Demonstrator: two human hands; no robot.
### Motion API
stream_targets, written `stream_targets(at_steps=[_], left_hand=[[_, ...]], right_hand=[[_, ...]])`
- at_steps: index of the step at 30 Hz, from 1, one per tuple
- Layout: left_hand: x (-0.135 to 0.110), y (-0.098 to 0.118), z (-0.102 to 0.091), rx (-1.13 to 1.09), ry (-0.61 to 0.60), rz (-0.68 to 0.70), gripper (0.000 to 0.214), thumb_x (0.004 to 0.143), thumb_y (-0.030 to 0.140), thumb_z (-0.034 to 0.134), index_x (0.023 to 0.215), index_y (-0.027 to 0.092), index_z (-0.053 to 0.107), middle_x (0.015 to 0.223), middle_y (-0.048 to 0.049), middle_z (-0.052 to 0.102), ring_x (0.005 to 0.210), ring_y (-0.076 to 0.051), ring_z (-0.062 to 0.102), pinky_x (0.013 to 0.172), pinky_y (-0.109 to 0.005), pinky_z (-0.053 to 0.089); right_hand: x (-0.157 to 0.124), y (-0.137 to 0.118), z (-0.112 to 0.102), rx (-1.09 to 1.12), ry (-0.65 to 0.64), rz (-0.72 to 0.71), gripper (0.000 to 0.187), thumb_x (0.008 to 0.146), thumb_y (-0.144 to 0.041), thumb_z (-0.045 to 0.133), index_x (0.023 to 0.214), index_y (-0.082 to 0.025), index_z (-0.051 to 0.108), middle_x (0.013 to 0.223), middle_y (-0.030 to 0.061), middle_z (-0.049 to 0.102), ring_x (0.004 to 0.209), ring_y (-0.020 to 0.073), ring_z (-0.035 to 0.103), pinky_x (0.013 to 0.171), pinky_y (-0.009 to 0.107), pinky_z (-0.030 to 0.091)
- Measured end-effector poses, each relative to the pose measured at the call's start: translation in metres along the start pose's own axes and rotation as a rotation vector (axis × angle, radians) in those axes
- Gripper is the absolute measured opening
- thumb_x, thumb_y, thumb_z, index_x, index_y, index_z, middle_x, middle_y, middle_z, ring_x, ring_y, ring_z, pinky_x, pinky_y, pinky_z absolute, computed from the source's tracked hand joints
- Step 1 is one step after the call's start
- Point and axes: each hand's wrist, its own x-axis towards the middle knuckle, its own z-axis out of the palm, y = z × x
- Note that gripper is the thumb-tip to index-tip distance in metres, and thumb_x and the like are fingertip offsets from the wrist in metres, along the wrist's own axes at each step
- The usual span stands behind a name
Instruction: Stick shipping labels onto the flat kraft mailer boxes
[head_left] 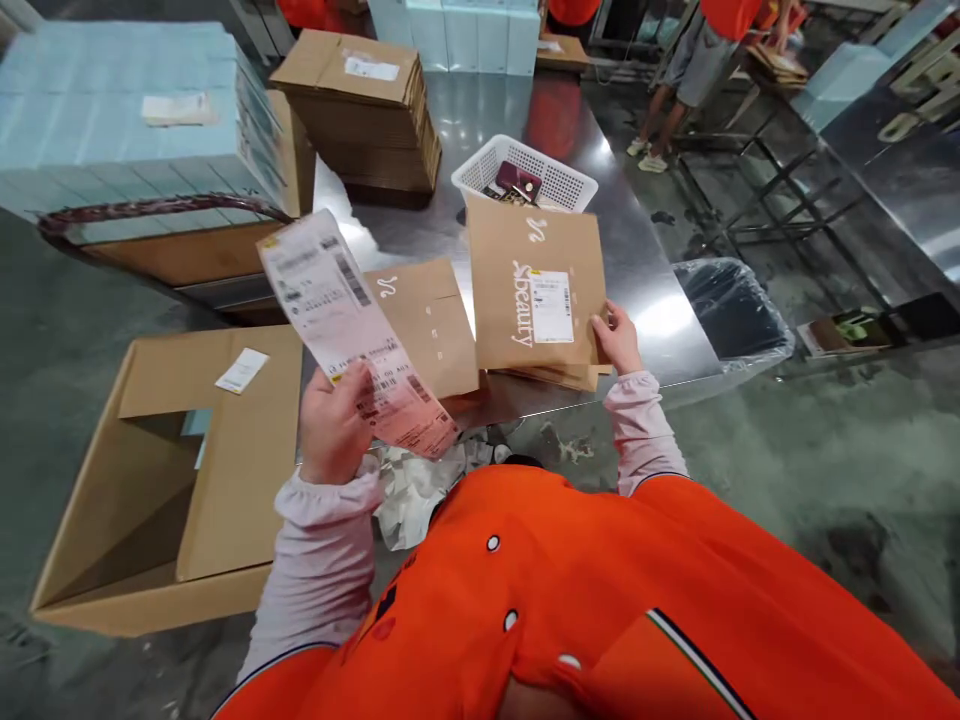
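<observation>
My left hand (334,425) is closed on a long strip of printed shipping labels (330,300), held tilted above the table's near edge. At its right edge, my right hand (619,340) grips a flat brown cardboard box (495,250) printed "Sbeauty", with one white label (551,307) stuck on its face. Another flat cardboard box (431,325) lies to the left, partly covered by the strip. Under the gripped box, more flat cardboard (559,378) shows at the near edge.
A white basket (465,180) with small items stands behind the flat box on the metal table (637,250). Stacked cardboard (360,130) and pale blue boxes (112,90) are at left. An open carton (247,480) and a lined bin (735,310) flank the table. Another person (701,70) stands beyond.
</observation>
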Motion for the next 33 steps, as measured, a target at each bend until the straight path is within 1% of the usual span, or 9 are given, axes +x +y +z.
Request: stream_targets(at_steps=[2, 6, 9, 11, 13, 17, 22, 29, 33], left_hand=[[-0.019, -0.012, 0.008, -0.03, -0.021, 0.043, 0.039, 0.073, 0.039, 0.075, 0.106, 0.021, 0.064, 0.109, -0.0051, 0.071, 0.101, -0.021, 0.065, 0.089, -0.032, 0.053], [-0.045, -0.037, 0.019, 0.045, -0.184, -0.05, 0.044, 0.07, 0.041, 0.078, 0.106, 0.019, 0.066, 0.106, -0.0078, 0.071, 0.093, -0.022, 0.067, 0.083, -0.031, 0.054], [-0.045, -0.043, 0.017, 0.094, -0.231, -0.072, 0.049, 0.064, 0.042, 0.081, 0.103, 0.016, 0.068, 0.105, -0.0106, 0.071, 0.097, -0.024, 0.066, 0.087, -0.032, 0.052], [-0.04, -0.044, 0.012, 0.055, -0.111, -0.048, 0.045, 0.063, 0.044, 0.081, 0.097, 0.015, 0.07, 0.098, -0.0096, 0.072, 0.09, -0.022, 0.067, 0.082, -0.031, 0.052], [-0.035, -0.046, 0.008, 0.045, -0.001, -0.036, 0.039, 0.065, 0.045, 0.079, 0.088, 0.014, 0.072, 0.087, -0.0079, 0.073, 0.08, -0.02, 0.066, 0.076, -0.03, 0.052], [-0.038, -0.055, 0.008, 0.087, 0.036, -0.034, 0.036, 0.066, 0.046, 0.078, 0.08, 0.014, 0.075, 0.077, -0.0055, 0.072, 0.07, -0.017, 0.062, 0.068, -0.028, 0.05], [-0.04, -0.069, 0.012, 0.098, 0.264, -0.015, 0.042, 0.064, 0.054, 0.076, 0.064, 0.013, 0.068, 0.059, -0.0013, 0.064, 0.055, -0.012, 0.053, 0.054, -0.023, 0.043], [-0.032, -0.107, -0.013, -0.189, -0.003, -0.416, 0.057, 0.046, 0.039, 0.089, 0.091, 0.012, 0.07, 0.088, -0.0113, 0.073, 0.073, -0.021, 0.067, 0.068, -0.033, 0.054], [-0.07, -0.136, -0.031, -0.187, -0.01, -0.495, 0.054, 0.052, 0.04, 0.088, 0.095, 0.014, 0.071, 0.099, -0.0153, 0.073, 0.084, -0.027, 0.07, 0.077, -0.039, 0.056]], right_hand=[[-0.012, -0.011, 0.001, -0.138, -0.073, -0.001, 0.075, 0.07, -0.049, 0.073, 0.129, -0.008, 0.051, 0.126, 0.0244, 0.055, 0.116, 0.0333, 0.053, 0.098, 0.051, 0.043], [-0.083, -0.064, 0.067, 0.27, -0.739, -0.247, 0.078, 0.065, -0.053, 0.078, 0.129, -0.016, 0.052, 0.119, 0.0124, 0.062, 0.099, 0.0226, 0.061, 0.085, 0.036, 0.052], [-0.133, -0.09, 0.108, 0.498, -0.774, -0.227, 0.054, 0.081, -0.06, 0.059, 0.11, -0.014, 0.061, 0.102, 0.0089, 0.068, 0.087, 0.018, 0.063, 0.078, 0.03, 0.053], [-0.143, -0.097, 0.116, 0.443, -0.843, -0.257, 0.05, 0.081, -0.058, 0.06, 0.097, -0.012, 0.065, 0.092, 0.008, 0.07, 0.081, 0.0177, 0.064, 0.076, 0.03, 0.052], [-0.135, -0.105, 0.115, 0.39, -0.937, -0.318, 0.05, 0.076, -0.054, 0.068, 0.102, -0.011, 0.067, 0.094, 0.0076, 0.071, 0.081, 0.0178, 0.064, 0.075, 0.03, 0.052], [-0.104, -0.131, 0.109, 0.273, -0.921, -0.444, 0.04, 0.08, -0.047, 0.067, 0.101, -0.013, 0.072, 0.091, 0.0061, 0.073, 0.079, 0.017, 0.065, 0.073, 0.027, 0.05], [-0.096, -0.143, 0.122, 0.211, -0.93, -0.505, 0.029, 0.083, -0.042, 0.066, 0.089, -0.015, 0.076, 0.083, 0.005, 0.073, 0.074, 0.0156, 0.065, 0.068, 0.026, 0.05], [-0.033, -0.146, 0.206, -0.098, -0.553, -0.559, 0.02, 0.079, -0.036, 0.071, 0.085, -0.017, 0.075, 0.116, 0.0088, 0.062, 0.109, 0.0216, 0.056, 0.101, 0.036, 0.041], [-0.002, -0.154, 0.246, -0.394, -0.453, -0.455, 0.053, 0.078, -0.046, 0.07, 0.121, -0.017, 0.064, 0.137, 0.0144, 0.048, 0.126, 0.0325, 0.042, 0.105, 0.05, 0.033]])
